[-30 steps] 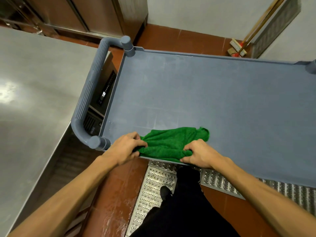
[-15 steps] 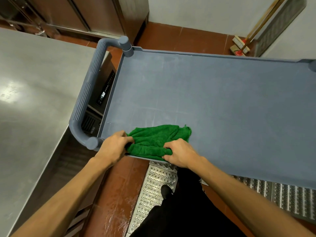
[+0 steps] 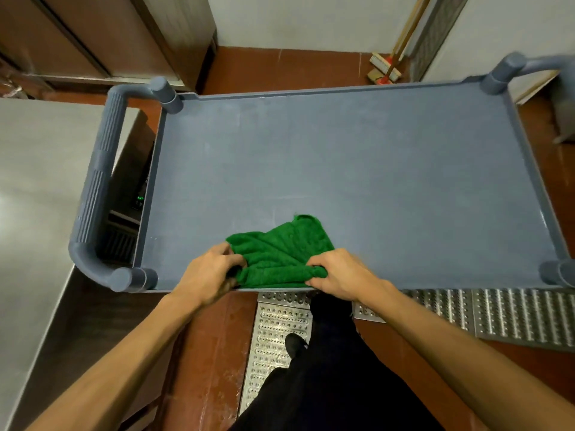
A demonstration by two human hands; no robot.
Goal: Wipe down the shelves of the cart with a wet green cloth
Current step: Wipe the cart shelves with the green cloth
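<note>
From the head view, the green cloth (image 3: 280, 255) is seen bunched on the top shelf (image 3: 357, 169) of the grey cart, right at the shelf's near edge and somewhat left of its middle. It is gripped at both ends: the left hand (image 3: 210, 276) is closed on the cloth's left end, the right hand (image 3: 337, 276) is closed on its right end, with a twisted corner pinched between the fingers. The cloth's long axis is thus laid left to right, parallel to the near rim, between the two hands, and a loose corner is pointed away toward the far right.

Almost all of the unwiped-looking shelf is spread beyond and to the right of the cloth; only a short stretch is left between it and the ribbed handle (image 3: 96, 188) on the left side. Neither hand is clearly nearer the open area, though the right one is placed on the side where the most shelf remains. The next stroke is judged to be a push forward or a sweep rightward. Lower shelves are not shown.
</note>
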